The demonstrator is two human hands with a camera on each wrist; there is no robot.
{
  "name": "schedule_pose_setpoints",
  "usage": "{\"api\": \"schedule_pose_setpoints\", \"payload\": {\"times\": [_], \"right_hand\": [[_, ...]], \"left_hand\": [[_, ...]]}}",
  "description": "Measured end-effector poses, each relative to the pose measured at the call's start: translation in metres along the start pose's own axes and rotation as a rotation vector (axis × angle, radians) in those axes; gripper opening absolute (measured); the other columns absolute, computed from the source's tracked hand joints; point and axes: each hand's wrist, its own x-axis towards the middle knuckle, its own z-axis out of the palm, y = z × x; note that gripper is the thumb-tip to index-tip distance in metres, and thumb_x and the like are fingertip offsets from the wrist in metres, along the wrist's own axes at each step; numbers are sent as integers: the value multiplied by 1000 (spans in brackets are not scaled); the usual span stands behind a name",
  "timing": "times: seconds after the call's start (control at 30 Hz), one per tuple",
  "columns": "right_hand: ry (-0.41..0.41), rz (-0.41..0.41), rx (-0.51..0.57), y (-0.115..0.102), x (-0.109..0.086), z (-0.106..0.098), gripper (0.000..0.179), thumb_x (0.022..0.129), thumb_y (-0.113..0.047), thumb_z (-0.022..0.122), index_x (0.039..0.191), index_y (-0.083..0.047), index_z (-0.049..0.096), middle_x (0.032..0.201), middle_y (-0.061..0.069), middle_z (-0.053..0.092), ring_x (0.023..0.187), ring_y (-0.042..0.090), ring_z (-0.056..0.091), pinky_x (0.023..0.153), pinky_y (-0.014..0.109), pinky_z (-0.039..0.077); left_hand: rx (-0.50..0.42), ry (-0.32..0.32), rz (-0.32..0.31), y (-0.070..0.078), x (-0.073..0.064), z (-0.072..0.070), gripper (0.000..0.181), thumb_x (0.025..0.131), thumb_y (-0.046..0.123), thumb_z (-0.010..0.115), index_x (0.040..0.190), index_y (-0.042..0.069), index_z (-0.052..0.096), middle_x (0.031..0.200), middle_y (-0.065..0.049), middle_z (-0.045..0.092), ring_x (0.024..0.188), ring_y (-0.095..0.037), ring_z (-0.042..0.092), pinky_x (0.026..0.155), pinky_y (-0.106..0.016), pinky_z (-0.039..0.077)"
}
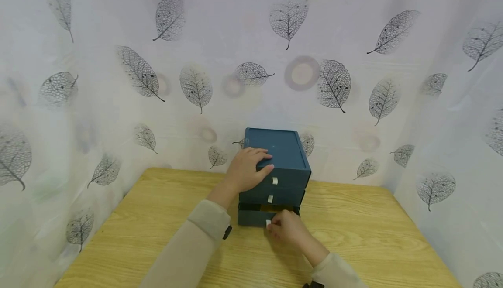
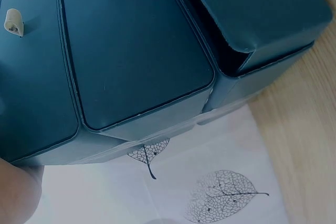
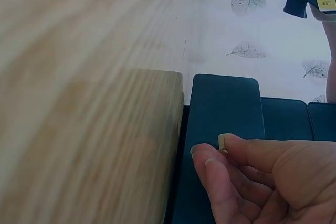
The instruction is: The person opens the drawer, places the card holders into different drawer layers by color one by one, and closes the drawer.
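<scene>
A dark blue drawer box (image 1: 284,146) with three stacked drawers stands on the table, each drawer having a small pale pull tab. My left hand (image 1: 245,170) rests on the box's top near its front left edge, fingers extended. The bottom drawer (image 1: 250,219) sticks out a little from the box; something yellowish-brown shows inside, too dim to identify. Thumb and fingers of my right hand (image 1: 291,228) pinch the bottom drawer's pull tab (image 3: 222,141). In the left wrist view, the upper two drawers (image 2: 136,51) sit flush while the bottom drawer front (image 2: 268,9) juts forward.
The wood-grain table (image 1: 353,231) extends to both sides of the box and in front of it. A pale curtain (image 1: 251,30) printed with leaf skeletons hangs right behind the box and along both sides of the table.
</scene>
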Motion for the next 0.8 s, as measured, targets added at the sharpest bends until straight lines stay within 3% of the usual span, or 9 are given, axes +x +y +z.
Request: {"api": "schedule_pose_setpoints", "payload": {"times": [0.37, 0.8], "right_hand": [[9, 27, 13, 5, 7, 0, 25, 93, -17, 73, 69, -9, 73, 59, -3, 64, 52, 8, 57, 48, 26, 47], [37, 6, 12, 3, 11, 0, 23, 93, -15, 72, 71, -7, 74, 63, 1, 67, 54, 9, 60, 48, 26, 49]], "left_hand": [[7, 4, 3, -1, 0, 1, 41, 102, 46, 54, 134, 22, 64, 145, -1, 55, 136, -25, 46, 116, -48, 33], [9, 6, 10, -2, 0, 1, 41, 102, 46, 55, 134, 22, 64, 145, -1, 55, 136, -24, 46, 116, -47, 32]]}}
